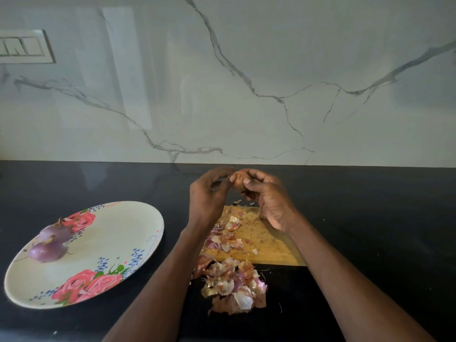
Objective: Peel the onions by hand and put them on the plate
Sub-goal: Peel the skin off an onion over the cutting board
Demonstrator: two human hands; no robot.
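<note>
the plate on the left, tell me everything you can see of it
The plate is round and cream, glossy like melamine or ceramic, printed with pink roses, green leaves and small blue flowers. It lies flat on the black counter, left of the wooden board, apart from it. Two peeled purple onions sit touching each other on its left part. Neither hand touches it.

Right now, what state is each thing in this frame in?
Onion in hand: held up by both hands, brown skin partly on.
Left hand: pinching the onion.
Right hand: gripping the onion.
Plate: holds two peeled onions.
Cutting board: littered with skins.
Skin pile: loose on the counter.
</note>
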